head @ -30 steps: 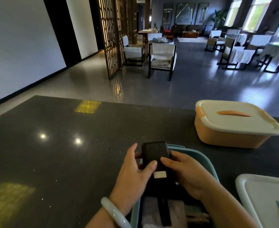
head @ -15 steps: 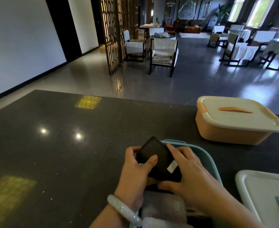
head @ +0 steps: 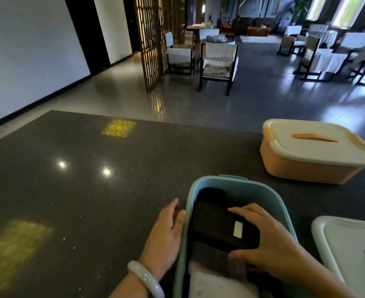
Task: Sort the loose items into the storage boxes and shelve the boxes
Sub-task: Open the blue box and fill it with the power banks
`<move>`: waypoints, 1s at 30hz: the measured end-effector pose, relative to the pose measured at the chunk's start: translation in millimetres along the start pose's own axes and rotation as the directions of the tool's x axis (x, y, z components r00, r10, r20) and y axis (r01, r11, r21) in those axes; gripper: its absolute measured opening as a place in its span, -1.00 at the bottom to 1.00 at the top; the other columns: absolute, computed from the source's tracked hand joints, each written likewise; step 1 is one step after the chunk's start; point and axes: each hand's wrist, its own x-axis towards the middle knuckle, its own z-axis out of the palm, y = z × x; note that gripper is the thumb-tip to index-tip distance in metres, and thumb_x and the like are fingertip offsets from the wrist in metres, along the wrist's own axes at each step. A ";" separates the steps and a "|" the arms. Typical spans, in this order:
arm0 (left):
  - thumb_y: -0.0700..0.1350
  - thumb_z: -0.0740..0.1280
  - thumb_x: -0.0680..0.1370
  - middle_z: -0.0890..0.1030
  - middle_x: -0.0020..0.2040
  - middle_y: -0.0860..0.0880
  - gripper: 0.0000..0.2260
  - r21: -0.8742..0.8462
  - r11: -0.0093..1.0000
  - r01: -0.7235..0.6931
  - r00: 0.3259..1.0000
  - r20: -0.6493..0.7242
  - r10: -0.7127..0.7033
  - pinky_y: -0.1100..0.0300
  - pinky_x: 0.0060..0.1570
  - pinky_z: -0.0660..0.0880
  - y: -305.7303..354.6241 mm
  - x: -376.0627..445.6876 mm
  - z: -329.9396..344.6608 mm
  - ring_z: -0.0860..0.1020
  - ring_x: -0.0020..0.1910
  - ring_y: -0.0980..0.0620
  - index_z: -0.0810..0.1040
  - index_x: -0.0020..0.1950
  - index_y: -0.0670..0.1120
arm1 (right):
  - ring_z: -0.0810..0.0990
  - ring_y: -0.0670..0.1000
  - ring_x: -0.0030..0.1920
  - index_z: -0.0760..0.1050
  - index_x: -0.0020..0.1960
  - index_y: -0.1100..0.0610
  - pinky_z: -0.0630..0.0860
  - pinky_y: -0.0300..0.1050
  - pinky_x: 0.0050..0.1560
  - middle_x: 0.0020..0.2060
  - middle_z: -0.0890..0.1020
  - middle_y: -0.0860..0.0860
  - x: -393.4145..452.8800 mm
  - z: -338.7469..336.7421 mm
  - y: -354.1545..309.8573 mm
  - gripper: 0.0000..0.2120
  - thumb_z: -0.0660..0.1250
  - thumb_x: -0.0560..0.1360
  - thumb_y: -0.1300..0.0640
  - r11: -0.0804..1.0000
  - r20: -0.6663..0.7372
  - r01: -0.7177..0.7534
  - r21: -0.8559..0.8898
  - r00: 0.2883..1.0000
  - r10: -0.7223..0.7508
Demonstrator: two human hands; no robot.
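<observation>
**Black pouch going down into my blue storage box**

Black pouch (head: 222, 229), with a small white label on its top face, sits low inside the open blue storage box (head: 263, 192) right in front of me on the dark stone table (head: 74, 190). My right hand (head: 269, 244) grips it from the right side: the fingers curl over its far edge and the thumb hooks under the near corner, so the pouch is pinched between them. It lies tilted, resting on other things in the box: something dark behind it, a brownish-grey fabric piece beneath, and a pale flat item (head: 218, 287) at the near end. What those are exactly I cannot tell.

My left hand (head: 166, 235) is outside the box, fingers relaxed and loosely spread, lying against the box's left wall near the rim. It holds nothing. A pale bangle (head: 145, 278) circles that wrist.

To the far right on the table stands an orange storage box (head: 306, 168) with its cream lid on and an orange handle across the top. At the near right edge lies a loose white lid (head: 349, 244) with a blue handle, flat on the table just beside the blue box.
</observation>
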 end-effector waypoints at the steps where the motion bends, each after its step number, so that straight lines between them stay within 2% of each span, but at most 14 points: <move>1: 0.19 0.02 0.61 0.27 0.49 0.13 -0.51 -0.029 1.000 0.011 0.999 0.041 -0.010 0.28 0.28 0.20 -2.5 -0.7 4.0 0.28 0.42 0.16 0.12 0.54 0.16 | 0.24 -0.45 0.21 0.17 0.30 -0.45 0.30 -0.46 0.09 0.14 0.21 -0.53 0.6 2.5 2.0 -0.19 0.47 0.15 -0.38 1.000 0.027 0.007 0.011 1.000 -0.007; 3: 0.23 -0.03 0.59 0.36 0.43 0.16 -0.52 -0.113 0.993 0.021 0.994 0.106 -0.009 0.40 0.24 0.26 -4.6 -3.7 12.1 0.37 0.30 0.29 0.15 0.52 0.19 | 0.19 -0.49 0.21 0.16 0.26 -0.51 0.28 -0.46 0.12 0.15 0.18 -0.57 0.4 7.9 5.6 -0.22 0.47 0.14 -0.39 1.000 0.071 0.018 0.019 0.997 -0.019; 4: 0.24 -0.04 0.58 0.44 0.34 0.19 -0.54 -0.153 0.988 0.020 0.993 0.115 -0.003 0.51 0.10 0.32 -5.1 -5.5 14.7 0.42 0.15 0.40 0.24 0.46 0.22 | 0.16 -0.52 0.21 0.16 0.26 -0.52 0.25 -0.48 0.13 0.14 0.16 -0.58 0.0 10.5 7.5 -0.22 0.47 0.14 -0.39 1.000 0.082 0.025 0.014 0.996 -0.026; 6: 0.26 -0.04 0.54 0.58 0.10 0.18 -0.62 -0.187 0.982 0.004 0.996 0.085 0.013 0.54 -0.17 0.39 -5.5 -7.6 16.9 0.50 -0.10 0.44 0.44 0.21 0.24 | 0.13 -0.51 0.23 0.16 0.29 -0.50 0.21 -0.48 0.15 0.14 0.15 -0.58 -0.8 15.5 12.2 -0.20 0.47 0.14 -0.39 0.999 0.081 0.044 -0.001 0.996 -0.043; 7: 0.26 -0.04 0.53 0.61 0.00 0.10 -0.63 -0.180 0.984 -0.015 0.998 0.060 0.026 0.51 -0.21 0.41 -6.6 -7.8 17.2 0.52 -0.15 0.40 0.49 0.08 0.20 | 0.12 -0.48 0.24 0.16 0.31 -0.49 0.20 -0.46 0.16 0.15 0.16 -0.57 -1.2 17.5 14.1 -0.18 0.46 0.14 -0.40 0.999 0.081 0.051 -0.006 0.995 -0.051; 10: 0.22 -0.02 0.57 0.61 -0.07 -0.06 -0.60 -0.118 0.990 -0.072 0.997 0.007 0.074 0.37 -0.15 0.45 -11.4 -8.5 17.6 0.54 -0.16 0.20 0.53 0.01 0.06 | 0.11 -0.44 0.25 0.17 0.33 -0.47 0.25 -0.40 0.14 0.17 0.17 -0.55 -1.5 22.4 16.3 -0.18 0.45 0.14 -0.41 0.997 0.110 0.081 -0.021 0.991 -0.078; 15: 0.13 0.04 0.61 0.49 -0.30 0.03 -0.66 -0.117 0.979 -0.169 0.985 -0.054 0.164 0.38 -0.31 0.38 -14.5 -8.8 20.0 0.47 -0.36 0.24 0.51 -0.11 -0.01 | 0.11 -0.40 0.26 0.19 0.35 -0.41 0.26 -0.38 0.20 0.18 0.12 -0.50 -1.2 29.4 20.2 -0.20 0.47 0.19 -0.34 0.995 0.127 0.095 -0.019 0.988 -0.092; 18: 0.09 0.06 0.63 0.45 -0.34 0.05 -0.68 -0.109 0.977 -0.184 0.982 -0.069 0.177 0.38 -0.35 0.36 -16.4 -7.7 21.0 0.43 -0.40 0.24 0.50 -0.14 -0.02 | 0.09 -0.39 0.25 0.19 0.37 -0.38 0.24 -0.38 0.18 0.16 0.13 -0.49 -0.1 30.2 23.1 -0.18 0.48 0.20 -0.31 0.995 0.137 0.095 -0.021 0.986 -0.091; 26: 0.13 0.06 0.60 0.41 -0.39 0.06 -0.65 -0.084 0.981 -0.175 0.983 -0.074 0.169 0.39 -0.41 0.36 -15.6 -8.8 21.9 0.40 -0.47 0.25 0.49 -0.16 -0.03 | 0.14 -0.36 0.24 0.27 0.33 -0.37 0.28 -0.38 0.13 0.12 0.17 -0.49 0.8 31.7 26.2 -0.30 0.51 0.29 -0.17 0.996 0.118 0.086 -0.011 0.989 -0.084; 30: 0.09 0.06 0.63 0.47 -0.34 -0.02 -0.68 -0.073 0.980 -0.187 0.981 -0.069 0.182 0.36 -0.38 0.39 -15.9 -8.5 21.5 0.45 -0.41 0.16 0.52 -0.10 -0.03 | 0.13 -0.36 0.25 0.26 0.35 -0.35 0.26 -0.39 0.18 0.14 0.18 -0.46 0.2 32.1 27.9 -0.26 0.53 0.27 -0.16 0.997 0.095 0.082 -0.003 0.992 -0.082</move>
